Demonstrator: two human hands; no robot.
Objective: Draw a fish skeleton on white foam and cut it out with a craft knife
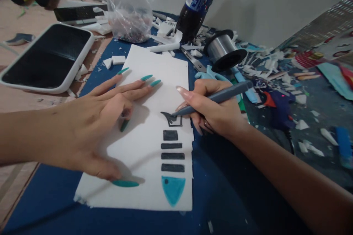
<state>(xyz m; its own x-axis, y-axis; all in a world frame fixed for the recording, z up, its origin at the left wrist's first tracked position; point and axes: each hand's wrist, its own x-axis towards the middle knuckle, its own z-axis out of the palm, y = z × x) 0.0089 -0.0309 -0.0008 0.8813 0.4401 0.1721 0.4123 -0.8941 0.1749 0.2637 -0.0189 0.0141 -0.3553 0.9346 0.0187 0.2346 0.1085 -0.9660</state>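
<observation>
My right hand (217,106) is closed around a dark grey marker pen (228,92). Its tip touches a partly filled black tail shape (173,119) drawn on a white foam sheet (138,147). Below that outline run several black bars (172,156) and a blue pointed fish head (173,189) with a dark dot for an eye. Spread over the left part of the sheet, my left hand (93,128) lies with its fingers apart and holds nothing. Its long nails are teal.
A phone (46,57) in a white case lies at the left. Behind the sheet are a clear plastic bag (129,14), a dark drink bottle (197,7), a spool (224,49) and scissors (198,62). White scraps (302,125) and a glue gun (278,108) lie at the right.
</observation>
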